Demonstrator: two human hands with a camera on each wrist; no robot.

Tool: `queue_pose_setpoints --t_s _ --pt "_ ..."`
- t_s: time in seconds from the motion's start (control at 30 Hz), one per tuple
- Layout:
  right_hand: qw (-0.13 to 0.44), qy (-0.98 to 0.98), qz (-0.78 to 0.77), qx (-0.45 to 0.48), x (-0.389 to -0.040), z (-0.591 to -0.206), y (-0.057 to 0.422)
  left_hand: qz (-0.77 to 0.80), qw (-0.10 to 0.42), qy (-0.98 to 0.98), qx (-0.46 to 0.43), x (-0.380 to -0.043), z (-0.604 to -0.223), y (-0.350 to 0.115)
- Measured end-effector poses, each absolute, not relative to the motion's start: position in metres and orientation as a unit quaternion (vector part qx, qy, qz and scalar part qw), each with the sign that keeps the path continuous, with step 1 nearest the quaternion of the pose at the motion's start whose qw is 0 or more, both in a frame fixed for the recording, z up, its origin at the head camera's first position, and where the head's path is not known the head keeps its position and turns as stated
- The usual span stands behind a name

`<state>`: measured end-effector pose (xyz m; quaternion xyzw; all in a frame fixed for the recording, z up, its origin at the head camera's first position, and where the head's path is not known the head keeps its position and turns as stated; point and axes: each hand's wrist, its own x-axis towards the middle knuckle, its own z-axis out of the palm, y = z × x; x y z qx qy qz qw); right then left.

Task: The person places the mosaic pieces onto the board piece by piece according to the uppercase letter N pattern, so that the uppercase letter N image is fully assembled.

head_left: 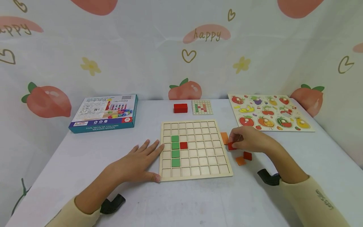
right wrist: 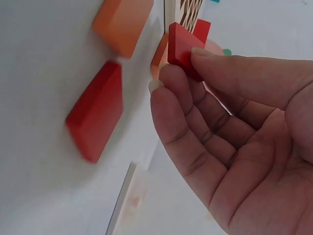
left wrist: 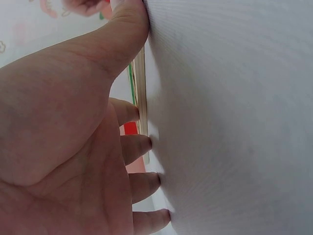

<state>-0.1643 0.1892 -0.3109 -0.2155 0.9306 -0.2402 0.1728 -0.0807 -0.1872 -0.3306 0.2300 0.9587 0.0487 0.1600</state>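
A square wooden grid board (head_left: pixel 197 153) lies at the middle of the table. Its cells hold a column of green tiles (head_left: pixel 175 154) and one red tile (head_left: pixel 183 145) beside that column. My left hand (head_left: pixel 134 167) rests with spread, straight fingers at the board's left edge; the left wrist view shows its thumb and fingertips along that edge. Just right of the board, my right hand (head_left: pixel 252 139) pinches a red square tile (right wrist: pixel 183 51) between thumb and fingers. Under and near that hand lie another red tile (right wrist: pixel 98 112) and orange tiles (right wrist: pixel 124 24).
Behind the board sit a red block (head_left: pixel 180 108) and a small pattern card (head_left: pixel 202 107) with green and red squares. A boxed bead set (head_left: pixel 105 113) lies at the back left, a fruit puzzle board (head_left: pixel 272 113) at the back right. A printed cloth (head_left: pixel 141 41) hangs behind.
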Motion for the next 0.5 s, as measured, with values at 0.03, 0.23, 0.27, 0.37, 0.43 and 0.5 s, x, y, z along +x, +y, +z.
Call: queue_pose_setpoints --t_s 0.03,0.23,0.27,0.37,0.43,0.5 --pt "0.173 0.93 -0.241 -0.217 -0.164 -0.311 0.187 0.048 0.16 0.959 0.23 -0.081 -0.331 -0.187" --pt "0.177 0.923 -0.253 -0.23 -0.164 -0.31 0.176 0.054 0.163 0.959 0.227 -0.08 -0.329 -0.187" --pt "0.179 0.921 -0.257 -0.23 -0.164 -0.309 0.174 0.055 0.163 0.959 0.226 -0.08 -0.329 -0.186" --pt "0.188 0.914 -0.271 -0.236 -0.164 -0.309 0.167 0.053 0.164 0.959 0.224 -0.08 -0.329 -0.186" --pt "0.194 0.91 -0.278 -0.239 -0.164 -0.31 0.161 0.053 0.164 0.959 0.223 -0.08 -0.329 -0.187" --pt "0.198 0.906 -0.281 -0.246 -0.164 -0.309 0.155 0.053 0.164 0.959 0.223 -0.08 -0.33 -0.187"
